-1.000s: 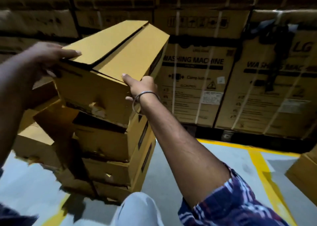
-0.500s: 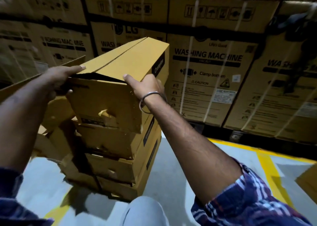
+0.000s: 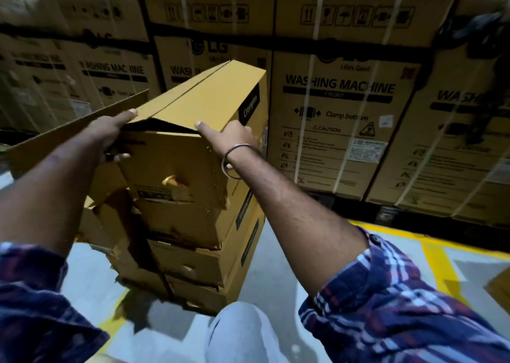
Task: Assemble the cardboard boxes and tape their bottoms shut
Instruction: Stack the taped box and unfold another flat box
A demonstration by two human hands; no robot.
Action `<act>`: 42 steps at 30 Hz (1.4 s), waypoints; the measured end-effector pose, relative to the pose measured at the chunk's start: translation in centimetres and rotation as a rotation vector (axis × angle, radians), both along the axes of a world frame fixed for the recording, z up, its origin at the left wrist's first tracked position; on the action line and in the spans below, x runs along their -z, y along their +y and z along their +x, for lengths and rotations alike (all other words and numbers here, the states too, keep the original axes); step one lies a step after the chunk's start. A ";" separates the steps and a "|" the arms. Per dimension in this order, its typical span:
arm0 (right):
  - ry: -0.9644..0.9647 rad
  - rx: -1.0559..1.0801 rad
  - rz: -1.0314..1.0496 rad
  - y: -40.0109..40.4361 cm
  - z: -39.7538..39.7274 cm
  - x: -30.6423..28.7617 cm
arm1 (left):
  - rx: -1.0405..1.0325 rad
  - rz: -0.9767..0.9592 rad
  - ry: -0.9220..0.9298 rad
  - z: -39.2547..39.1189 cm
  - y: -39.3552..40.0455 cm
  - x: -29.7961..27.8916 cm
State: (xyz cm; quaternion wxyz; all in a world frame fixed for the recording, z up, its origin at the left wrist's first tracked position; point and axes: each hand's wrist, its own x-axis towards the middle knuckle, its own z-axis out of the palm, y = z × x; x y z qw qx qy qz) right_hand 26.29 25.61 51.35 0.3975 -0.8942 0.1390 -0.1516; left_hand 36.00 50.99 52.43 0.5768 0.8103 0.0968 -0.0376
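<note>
A yellow-brown cardboard box [image 3: 209, 106] lies on top of a stack of similar boxes [image 3: 193, 238], its two long top flaps folded down with a dark seam between them. My left hand [image 3: 110, 133] grips the box's near left corner, fingers over the left flap and thumb on the end face. My right hand [image 3: 229, 136] holds the near right corner, with the index finger pressed on the right flap's edge. A dark gap shows under the flaps at the near end. A metal bangle circles my right wrist. I see no tape.
Large strapped washing machine cartons [image 3: 339, 114] form a wall right behind the stack. A loose flat cardboard sheet [image 3: 69, 133] leans at the left. Grey floor with a yellow line [image 3: 436, 263] runs on the right. Another box's corner [image 3: 501, 288] pokes in at the right edge.
The box has come down level onto the stack. My left hand slid along the left flap toward the near corner, and the flaps closed closer together.
</note>
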 end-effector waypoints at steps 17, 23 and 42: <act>-0.043 -0.009 0.392 -2.0 -2.7 0.0 | -0.123 -0.156 -0.298 -3.0 -2.4 -2.4; -0.034 0.027 0.507 -2.9 -4.7 0.2 | -0.160 0.019 -0.446 -4.8 -3.2 -2.5; 0.015 -0.078 1.026 -1.7 -4.6 -0.2 | 0.088 -0.261 -0.316 -5.1 -5.5 -3.4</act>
